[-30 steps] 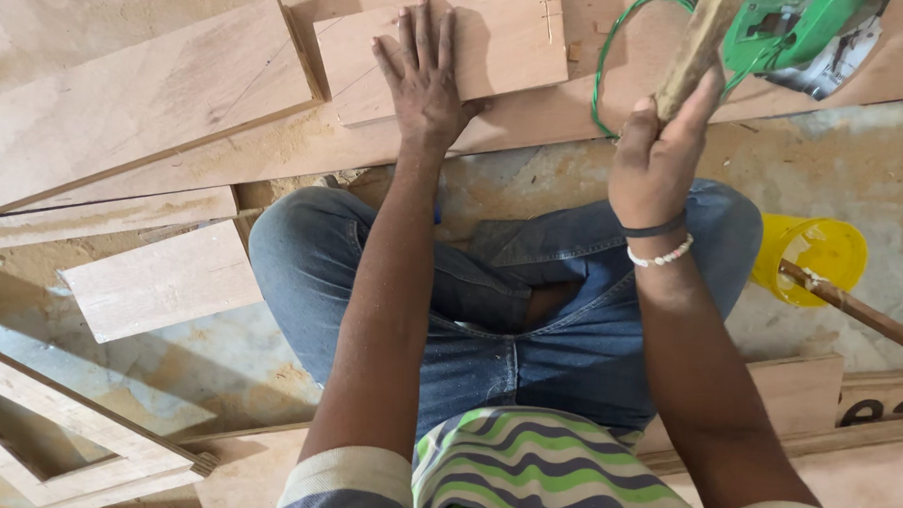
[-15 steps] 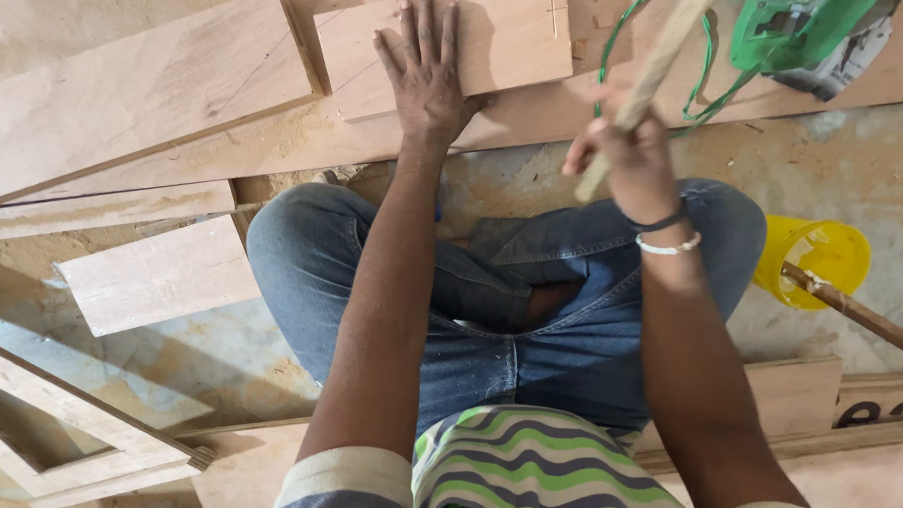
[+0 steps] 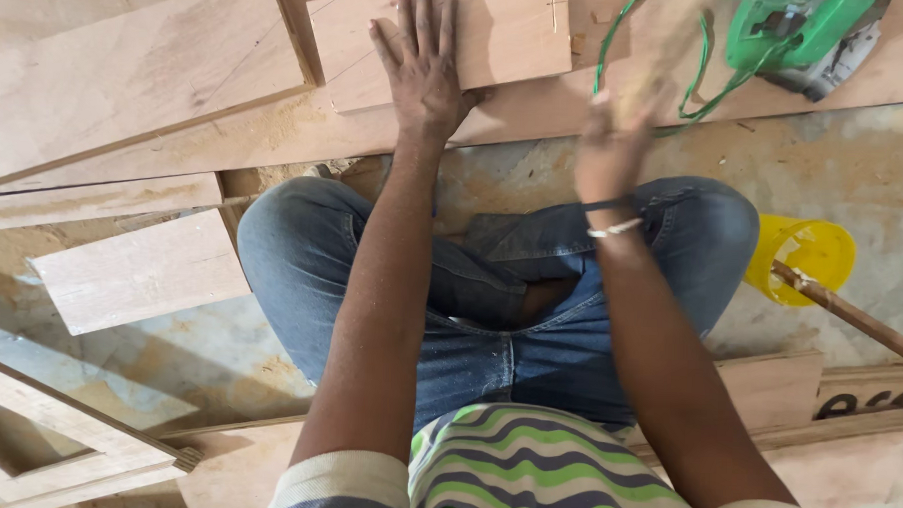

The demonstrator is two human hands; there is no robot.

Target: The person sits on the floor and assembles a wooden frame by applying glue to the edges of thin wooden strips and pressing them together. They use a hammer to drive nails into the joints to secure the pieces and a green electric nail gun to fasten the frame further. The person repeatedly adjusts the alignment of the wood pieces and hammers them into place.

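Fingers spread, left hand (image 3: 425,68) presses flat on a small plywood piece (image 3: 479,35), pinning it, while blurred right hand (image 3: 615,150) grips a wooden stick (image 3: 669,41), its hold unclear.

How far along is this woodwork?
Done: cut boards lie around, sawdust beside them. In hand: the left hand presses flat on a small plywood piece, while the right hand is blurred, gripping a wooden handle. Left: loose boards lie unjoined; a green power tool sits idle.
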